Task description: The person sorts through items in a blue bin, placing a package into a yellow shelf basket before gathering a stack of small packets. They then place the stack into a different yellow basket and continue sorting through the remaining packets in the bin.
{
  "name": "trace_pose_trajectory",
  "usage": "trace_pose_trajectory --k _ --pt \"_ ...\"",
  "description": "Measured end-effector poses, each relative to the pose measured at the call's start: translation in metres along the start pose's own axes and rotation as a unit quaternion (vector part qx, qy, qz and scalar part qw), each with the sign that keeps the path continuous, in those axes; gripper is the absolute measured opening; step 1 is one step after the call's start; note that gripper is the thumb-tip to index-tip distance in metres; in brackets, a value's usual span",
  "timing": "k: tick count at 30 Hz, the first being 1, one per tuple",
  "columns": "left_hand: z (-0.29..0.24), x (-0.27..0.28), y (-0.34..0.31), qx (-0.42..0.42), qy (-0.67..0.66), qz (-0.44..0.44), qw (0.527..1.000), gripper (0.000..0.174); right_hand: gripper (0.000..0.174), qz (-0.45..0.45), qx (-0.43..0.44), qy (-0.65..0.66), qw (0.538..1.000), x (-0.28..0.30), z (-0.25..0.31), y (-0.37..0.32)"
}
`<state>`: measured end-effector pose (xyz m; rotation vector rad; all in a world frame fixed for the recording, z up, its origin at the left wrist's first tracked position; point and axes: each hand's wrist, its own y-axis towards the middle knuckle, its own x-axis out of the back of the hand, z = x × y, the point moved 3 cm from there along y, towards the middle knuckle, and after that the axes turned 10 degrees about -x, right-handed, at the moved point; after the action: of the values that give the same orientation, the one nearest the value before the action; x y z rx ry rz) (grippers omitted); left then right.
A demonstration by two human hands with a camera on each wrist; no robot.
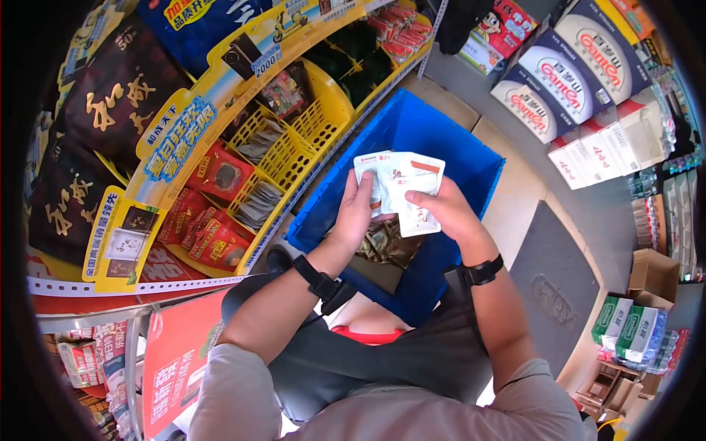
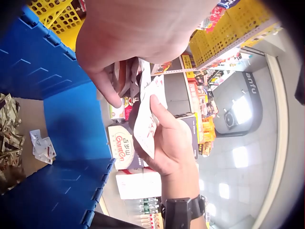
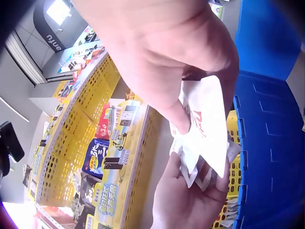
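Several white packets (image 1: 421,176) with red and dark print are fanned out between the two hands, above a blue bin (image 1: 323,213). The left hand (image 1: 356,209) grips packets from the left side, its thumb on their face. From the right, the right hand (image 1: 454,213) pinches the front packet, thumb on top. In the right wrist view the packets (image 3: 205,124) overlap, with the right hand (image 3: 167,57) above and the left hand (image 3: 188,200) below. Dark gold packets (image 1: 390,244) lie in the bin; a few white packets (image 2: 44,147) rest beside them.
Yellow shelf baskets (image 1: 323,95) with red and grey packets line the left side. Water cartons (image 1: 566,70) are stacked at the upper right. An open cardboard box (image 1: 654,275) stands at the far right, and a dark mat (image 1: 551,279) lies on the floor.
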<state>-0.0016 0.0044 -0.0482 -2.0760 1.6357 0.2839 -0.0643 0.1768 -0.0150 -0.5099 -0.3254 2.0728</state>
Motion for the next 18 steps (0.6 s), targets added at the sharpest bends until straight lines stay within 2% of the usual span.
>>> trace_pose_trajectory --k 3,9,12,18 --pt "0.004 0.009 0.004 0.006 0.002 0.002 1.000 0.048 0.058 0.002 -0.012 -0.047 0.999 -0.009 0.008 -0.003" --pt "-0.002 0.007 0.004 0.075 0.014 -0.014 0.997 0.048 0.053 0.027 -0.022 -0.101 0.994 -0.014 0.002 0.018" --pt "0.000 0.009 0.011 0.054 0.070 0.006 0.996 0.047 0.054 0.042 -0.011 -0.121 0.992 -0.015 0.005 0.022" --pt "-0.003 0.013 0.024 0.008 0.062 -0.012 0.998 0.045 0.052 0.036 -0.013 -0.137 0.990 -0.003 0.008 0.036"
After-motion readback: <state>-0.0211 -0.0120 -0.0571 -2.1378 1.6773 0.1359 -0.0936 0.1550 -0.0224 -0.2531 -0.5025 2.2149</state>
